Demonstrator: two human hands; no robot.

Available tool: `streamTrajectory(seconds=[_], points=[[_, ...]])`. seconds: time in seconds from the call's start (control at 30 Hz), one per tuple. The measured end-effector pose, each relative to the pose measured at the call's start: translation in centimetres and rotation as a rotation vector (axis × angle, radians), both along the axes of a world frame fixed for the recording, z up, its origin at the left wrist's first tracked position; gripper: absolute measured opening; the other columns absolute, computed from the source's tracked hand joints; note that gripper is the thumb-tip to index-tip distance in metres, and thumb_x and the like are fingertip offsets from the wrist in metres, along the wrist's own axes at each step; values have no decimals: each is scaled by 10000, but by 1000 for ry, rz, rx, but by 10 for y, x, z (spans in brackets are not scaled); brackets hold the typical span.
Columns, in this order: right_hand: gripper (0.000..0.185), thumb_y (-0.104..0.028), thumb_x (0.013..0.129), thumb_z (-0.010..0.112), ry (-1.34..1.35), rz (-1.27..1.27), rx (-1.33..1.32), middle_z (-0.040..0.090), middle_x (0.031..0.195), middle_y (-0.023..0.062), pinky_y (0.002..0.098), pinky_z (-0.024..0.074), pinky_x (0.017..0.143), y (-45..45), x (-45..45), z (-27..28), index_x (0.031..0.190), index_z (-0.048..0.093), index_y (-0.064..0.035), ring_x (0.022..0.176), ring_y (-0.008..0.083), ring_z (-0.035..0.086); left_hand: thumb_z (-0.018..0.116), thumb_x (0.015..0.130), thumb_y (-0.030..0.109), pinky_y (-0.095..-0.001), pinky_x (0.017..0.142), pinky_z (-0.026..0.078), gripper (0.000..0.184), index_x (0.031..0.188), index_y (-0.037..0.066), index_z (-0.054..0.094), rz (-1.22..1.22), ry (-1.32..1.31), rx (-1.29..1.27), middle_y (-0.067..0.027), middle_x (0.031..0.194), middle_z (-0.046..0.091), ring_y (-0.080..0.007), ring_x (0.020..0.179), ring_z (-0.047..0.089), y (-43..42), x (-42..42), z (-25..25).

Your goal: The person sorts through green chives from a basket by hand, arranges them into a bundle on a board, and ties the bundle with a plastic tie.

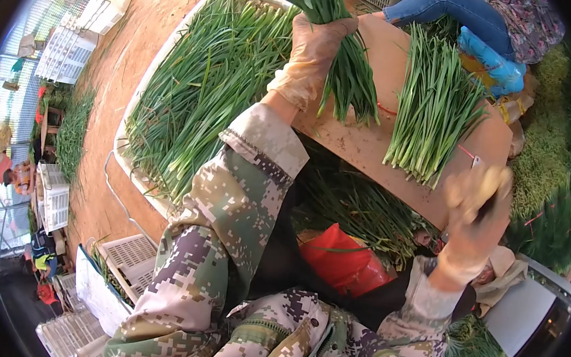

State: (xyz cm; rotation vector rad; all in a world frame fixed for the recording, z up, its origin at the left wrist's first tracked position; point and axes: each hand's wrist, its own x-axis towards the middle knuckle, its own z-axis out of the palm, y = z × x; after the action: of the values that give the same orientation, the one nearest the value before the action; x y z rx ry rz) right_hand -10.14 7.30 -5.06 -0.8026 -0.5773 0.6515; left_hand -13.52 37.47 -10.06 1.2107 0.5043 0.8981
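My left hand (314, 50), in a thin see-through glove, is closed around a bunch of garlic chives (353, 83) above the far left part of a brown board (362, 144). The leaves stick out on both sides of the fist. To the right, a second pile of chives (435, 110) lies on the board, white stem ends towards me. My right hand (473, 223), gloved too, hovers by the board's near right corner. Its fingers are smeared by motion, so whether it holds anything is unclear. A red tie with a small white tag (476, 161) lies beside the pile.
A large white tub (122, 135) full of chives stands left of the board. Below the board are more loose chives (357, 204) and a red bag (343, 260). A person in jeans (453, 14) sits across. White crates (131, 260) stand at left.
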Motion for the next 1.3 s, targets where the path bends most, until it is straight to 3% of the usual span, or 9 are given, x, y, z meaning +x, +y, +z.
streamTrajectory(seconds=[0.13, 0.23, 0.33, 0.73, 0.9, 0.97, 1.07, 1.13, 1.3], points=[[585, -471, 981, 513, -116, -50, -299, 530, 550, 93, 306, 450, 487, -7, -57, -18, 630, 548, -5, 419, 170, 477, 699, 764, -27, -288, 591, 513, 81, 835, 2, 675, -42, -105, -31, -64, 755, 685, -141, 624, 632, -5, 5, -3], [356, -302, 962, 510, 34, 142, -495, 618, 710, 133, 330, 480, 567, 10, -84, -98, 810, 643, -8, 592, 176, 574, 646, 764, -67, -293, 558, 514, 82, 822, -15, 669, -107, -159, -98, -98, 743, 683, -164, 596, 639, -7, 3, -1], [320, -254, 844, 660, -1593, 195, -1464, 615, 836, 134, 429, 492, 701, 26, -118, -164, 1138, 649, -130, 735, 307, 622, 597, 754, -93, -321, 525, 509, 114, 806, -19, 666, -80, -205, -123, -112, 723, 663, -180, 578, 630, -8, 6, 3], [333, -368, 887, 643, -1036, -117, -1173, 633, 691, 160, 466, 494, 631, 102, -104, -107, 723, 620, -78, 695, 361, 641, 715, 791, -13, -333, 453, 452, 110, 774, 17, 610, 193, -71, -234, -74, 663, 615, -184, 511, 566, -4, -3, -2], [328, -362, 912, 642, -1150, -100, -1144, 631, 631, 135, 418, 468, 545, 104, -105, -118, 797, 650, -55, 584, 305, 635, 692, 770, -34, -323, 456, 447, 106, 747, 18, 603, 286, -129, -265, -50, 654, 597, -170, 515, 557, 3, -10, -5], [289, -333, 960, 594, -400, 387, -1149, 670, 706, 60, 301, 469, 514, 102, -108, -109, 939, 683, -58, 546, 162, 619, 671, 750, -50, -329, 452, 448, 106, 726, 14, 591, 288, -107, -236, -51, 651, 591, -167, 507, 548, 3, -14, -5], [290, -290, 979, 575, 93, 365, -938, 690, 843, 65, 239, 492, 525, 89, -104, -95, 1131, 660, -59, 554, 110, 620, 671, 745, -51, -345, 462, 463, 106, 727, 10, 587, 307, -167, -251, -59, 651, 590, -173, 511, 554, 6, -14, -9], [348, -257, 1001, 539, 197, 352, -810, 696, 937, 98, 226, 508, 539, 78, -98, -99, 1282, 575, -56, 588, 125, 634, 690, 785, -1, -274, 545, 420, 47, 776, 21, 650, 310, -68, -271, 29, 707, 609, -65, 614, 516, 6, -18, -8], [361, -215, 984, 552, 310, 268, -721, 701, 992, 110, 235, 524, 587, 66, -91, -97, 1319, 562, -79, 682, 137, 662, 694, 810, -31, -363, 509, 518, 81, 817, -25, 613, 255, -238, -370, -84, 720, 637, -207, 578, 630, 7, -21, -12]])
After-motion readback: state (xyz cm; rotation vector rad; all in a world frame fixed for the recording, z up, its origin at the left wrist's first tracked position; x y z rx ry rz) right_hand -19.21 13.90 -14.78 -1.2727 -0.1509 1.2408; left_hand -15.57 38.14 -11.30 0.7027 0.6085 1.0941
